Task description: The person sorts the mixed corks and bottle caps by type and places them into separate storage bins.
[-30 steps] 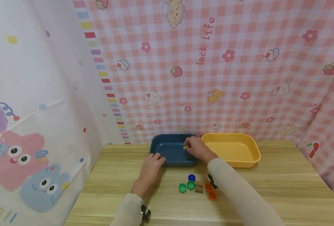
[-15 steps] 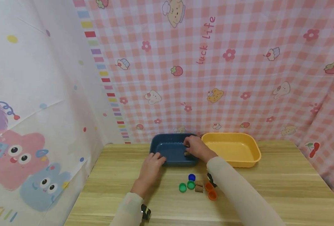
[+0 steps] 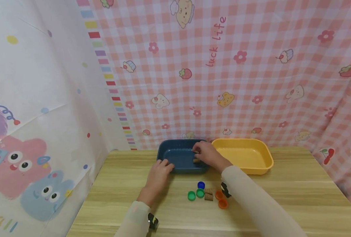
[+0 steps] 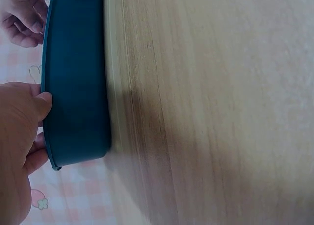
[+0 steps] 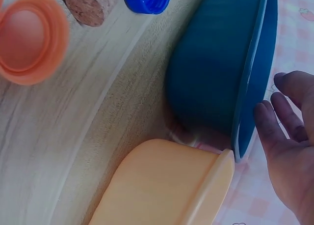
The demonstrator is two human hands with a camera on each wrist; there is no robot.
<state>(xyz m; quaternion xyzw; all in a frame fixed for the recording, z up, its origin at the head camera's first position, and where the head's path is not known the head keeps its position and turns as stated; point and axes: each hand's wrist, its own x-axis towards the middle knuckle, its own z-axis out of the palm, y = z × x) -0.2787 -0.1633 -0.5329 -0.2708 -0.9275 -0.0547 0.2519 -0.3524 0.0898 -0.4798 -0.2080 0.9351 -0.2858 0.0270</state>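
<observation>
- Clock directions follow the head view, 12 pointing away from the person.
- One tray cork [image 3: 196, 161] lies on its side in the blue tray [image 3: 176, 160], towards the tray's 4 o'clock end, just off the right fingers [image 5: 270, 129] at about 6 o'clock from their tips.
- Its long axis runs roughly from 9 to 3 o'clock; the right hand [image 3: 207, 154] is clearly nearer than the left hand [image 3: 159, 172].
- Right fingers: parted and loosely bent over the tray's 3 o'clock end, with nothing seen between them from the wrist. A brown patch [image 3: 196, 152] at their tips may be another cork; I cannot tell.
- Left fingers [image 4: 37, 158]: pinching the blue tray's rim at 8 o'clock, thumb outside.
- Bench corks: two, upper one [image 3: 208, 191] and lower one [image 3: 209, 197], side by side on the bench [image 3: 119, 197], at 6 o'clock from the right hand.
- Green caps: two, first [image 3: 200, 193] and second [image 3: 191, 196], at 9 o'clock from those corks.
- Blue cap [image 3: 201, 185]: one, at 11.
- Orange caps: two, first [image 3: 219, 195] and second [image 3: 222, 203], at 3 and 4.
- Trays: two, the yellow tray [image 3: 243, 158] just beside the blue at 3 o'clock.
</observation>
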